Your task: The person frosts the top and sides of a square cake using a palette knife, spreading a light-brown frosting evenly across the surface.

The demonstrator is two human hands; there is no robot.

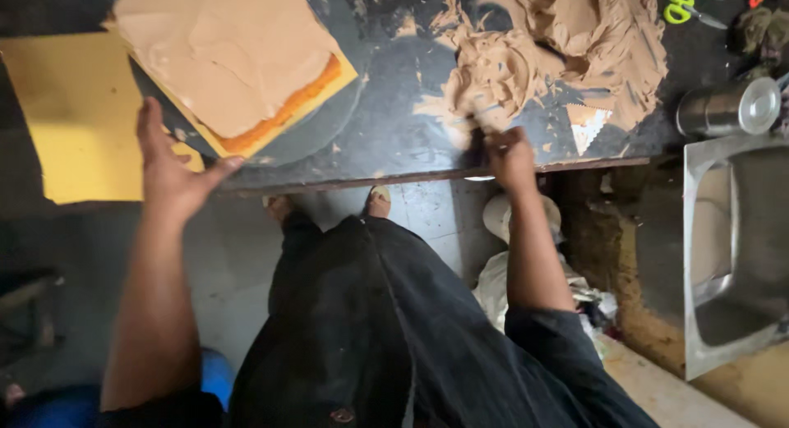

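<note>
Here the left hand (168,169) rests flat, fingers spread, on the dark tabletop (386,132) edge beside the square frosted cake (234,62) on its yellow board. Right of the cake, the right hand (508,157) grips a spatula handle (477,144) in rough tan frosting (559,50).

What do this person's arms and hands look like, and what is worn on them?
Both forearms are bare, with dark sleeves pushed up near the elbows. No gloves, and no rings or watch that I can make out on the left hand or right hand.
</note>
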